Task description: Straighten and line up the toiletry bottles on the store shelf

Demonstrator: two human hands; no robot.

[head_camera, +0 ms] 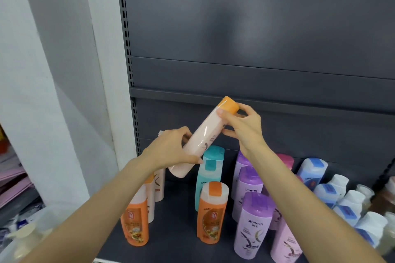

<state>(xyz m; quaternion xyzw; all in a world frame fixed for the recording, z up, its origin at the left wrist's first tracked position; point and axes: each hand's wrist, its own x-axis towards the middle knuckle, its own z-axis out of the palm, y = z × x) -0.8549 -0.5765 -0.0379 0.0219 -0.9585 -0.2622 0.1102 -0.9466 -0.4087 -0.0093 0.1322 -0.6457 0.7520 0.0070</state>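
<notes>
Peach bottle (pixel 202 137), tilted, lifted above shelf (pixel 171 209), gripped low by left hand (pixel 171 150), pinched near orange cap (pixel 228 105) by right hand (pixel 245 129); bare gap beneath between orange bottles (pixel 211 213).

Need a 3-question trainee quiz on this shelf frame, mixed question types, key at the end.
1. True or false: the peach bottle with the orange cap stands upright on the shelf.
2. Which hand grips the peach bottle near its cap? A) left hand B) right hand C) neither
3. Fill in: the bottle directly behind the front orange bottle is ____ in colour.

Key
1. False: it is held tilted in the air above the shelf, cap up and to the right.
2. B: the left hand holds its lower end.
3. Teal: the teal bottle.
</notes>
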